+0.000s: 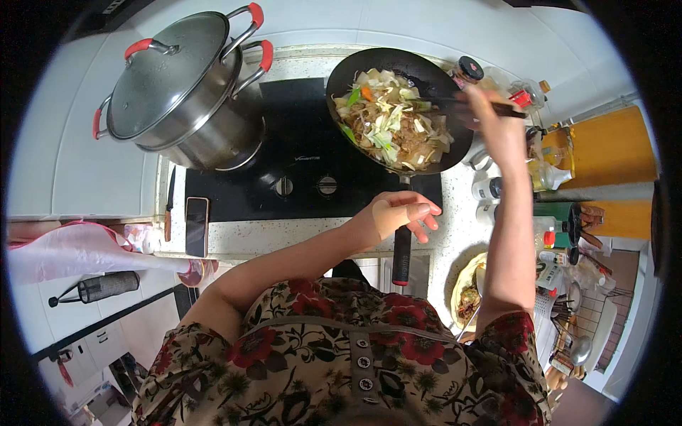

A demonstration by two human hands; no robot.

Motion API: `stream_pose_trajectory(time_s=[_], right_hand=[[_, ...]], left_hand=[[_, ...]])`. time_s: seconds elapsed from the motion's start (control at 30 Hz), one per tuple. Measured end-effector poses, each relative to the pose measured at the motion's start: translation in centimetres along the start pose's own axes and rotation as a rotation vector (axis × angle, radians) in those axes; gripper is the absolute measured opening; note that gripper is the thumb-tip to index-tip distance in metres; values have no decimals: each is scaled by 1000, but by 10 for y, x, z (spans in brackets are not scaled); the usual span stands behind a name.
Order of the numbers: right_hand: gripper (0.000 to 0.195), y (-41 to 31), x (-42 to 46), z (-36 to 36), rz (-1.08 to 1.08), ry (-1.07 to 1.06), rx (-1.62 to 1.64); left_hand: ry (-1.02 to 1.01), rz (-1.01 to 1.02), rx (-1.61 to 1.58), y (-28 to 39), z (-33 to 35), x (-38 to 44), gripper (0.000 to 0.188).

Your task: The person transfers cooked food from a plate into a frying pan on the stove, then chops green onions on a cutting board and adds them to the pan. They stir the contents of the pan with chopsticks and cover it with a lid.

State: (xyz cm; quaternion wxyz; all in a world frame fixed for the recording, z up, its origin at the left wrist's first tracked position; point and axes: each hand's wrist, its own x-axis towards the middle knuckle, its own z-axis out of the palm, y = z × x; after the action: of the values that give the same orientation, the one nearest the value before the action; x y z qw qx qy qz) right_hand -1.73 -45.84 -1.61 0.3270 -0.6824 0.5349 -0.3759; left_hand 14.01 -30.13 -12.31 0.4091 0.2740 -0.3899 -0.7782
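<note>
A dark frying pan (461,130) sits on the right side of the black cooktop (248,197), holding sliced cabbage, noodle-like pieces and bits of carrot and green pepper. My right hand (493,117), slightly blurred, grips a pair of dark chopsticks (445,105) whose far ends reach into the food. Above the pan's black handle (402,255) hovers my left hand (405,213), palm partly turned up, fingers apart and holding nothing. The handle points towards my body.
A tall steel steamer pot (213,122) with a glass lid stands on the left. A phone (197,226) and a knife (168,213) lie by the cooktop's left edge. Jars and bottles (543,175) line the right side. A bowl of food (463,282) with a spoon sits near my right forearm.
</note>
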Motion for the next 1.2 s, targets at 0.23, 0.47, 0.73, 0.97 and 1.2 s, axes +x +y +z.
stream_pose_trajectory(time_s=[0.23, 0.47, 0.73, 0.97, 1.2], right_hand=[[23, 28, 21, 113, -333, -211, -142], [27, 43, 27, 78, -143, -107, -358], [35, 5, 40, 77, -190, 0, -290], [32, 46, 43, 87, -113, -96, -397], [27, -4, -17, 18, -7, -190, -48]], left_hand=[[-39, 64, 1, -4, -1, -3, 39], [25, 54, -8, 1, 0, -7, 40], [45, 40, 3, 7, 0, -13, 38], [41, 33, 2, 7, 3, -14, 41], [32, 36, 22, 7, 1, -13, 44]])
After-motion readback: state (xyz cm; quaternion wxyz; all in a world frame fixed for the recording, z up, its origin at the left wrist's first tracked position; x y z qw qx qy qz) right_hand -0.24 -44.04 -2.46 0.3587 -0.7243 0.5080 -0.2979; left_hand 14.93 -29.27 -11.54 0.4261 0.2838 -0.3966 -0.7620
